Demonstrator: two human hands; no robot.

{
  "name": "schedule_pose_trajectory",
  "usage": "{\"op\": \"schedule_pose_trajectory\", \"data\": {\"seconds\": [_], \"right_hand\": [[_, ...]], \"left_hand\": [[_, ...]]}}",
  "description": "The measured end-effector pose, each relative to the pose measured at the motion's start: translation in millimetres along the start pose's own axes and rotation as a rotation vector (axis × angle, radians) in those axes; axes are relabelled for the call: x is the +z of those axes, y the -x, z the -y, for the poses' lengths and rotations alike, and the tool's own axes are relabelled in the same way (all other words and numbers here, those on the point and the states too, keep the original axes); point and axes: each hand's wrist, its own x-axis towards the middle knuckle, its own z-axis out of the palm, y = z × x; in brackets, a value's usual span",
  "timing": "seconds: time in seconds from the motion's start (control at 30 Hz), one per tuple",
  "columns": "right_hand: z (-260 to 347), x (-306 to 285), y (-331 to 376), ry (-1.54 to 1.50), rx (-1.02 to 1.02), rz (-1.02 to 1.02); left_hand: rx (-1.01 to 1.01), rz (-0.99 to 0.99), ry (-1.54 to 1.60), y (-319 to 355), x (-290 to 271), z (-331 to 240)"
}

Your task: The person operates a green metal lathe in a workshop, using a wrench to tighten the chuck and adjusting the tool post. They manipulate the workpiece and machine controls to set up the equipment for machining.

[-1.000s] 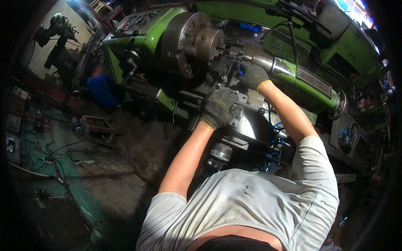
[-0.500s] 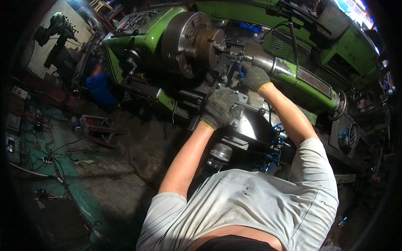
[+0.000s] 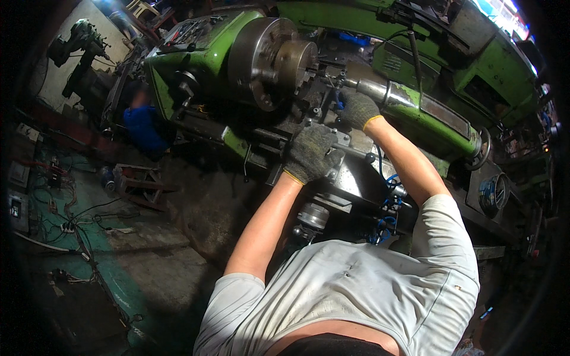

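Observation:
Both my hands wear dark grey knitted gloves with yellow cuffs. My left hand (image 3: 310,155) lies over the lathe carriage (image 3: 359,172), fingers curled down and thumb toward the right; what is under the fingers is hidden. My right hand (image 3: 360,111) is closed round a blue air blow gun (image 3: 339,99), mostly hidden by the glove. A blue hose (image 3: 392,180) hangs below that hand. Just left of the gun, a round metal workpiece (image 3: 297,62) with a bore sits in the large lathe chuck (image 3: 261,62). The tailstock quill (image 3: 371,89) stands to the right, beyond my right hand.
The green headstock (image 3: 208,50) carries loose tools on top. A ball-ended lever (image 3: 371,158) sticks out near my left hand. A tailstock handwheel (image 3: 484,148) is at the right. A person in blue (image 3: 145,127) is at the far left. Cables (image 3: 80,237) trail over the floor.
Metal shavings seen at the workpiece's bore have gone, and its face looks cleaner and lighter. My right hand has shifted slightly left with the blow gun. My left hand has barely moved.

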Motion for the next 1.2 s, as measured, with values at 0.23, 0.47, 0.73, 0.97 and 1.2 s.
{"op": "schedule_pose_trajectory", "data": {"seconds": [0.23,0.47,0.73,0.97,1.2], "right_hand": [[1,1,-1,0.013,0.022,-0.01],[10,-12,14,-0.126,-0.037,-0.068],[7,2,7,-0.035,0.071,-0.055],[9,-1,-2,-0.01,0.121,0.044],[13,-9,5,-0.017,0.101,0.027]], "left_hand": [[0.0,0.007,-0.004,-2,-1,-2],[-0.066,0.349,-0.107,-33,-30,-24],[-0.101,0.136,-0.026,1,-5,-8],[-0.044,0.005,-0.016,6,2,-3],[-0.11,0.446,-0.162,-21,-14,-8]]}}
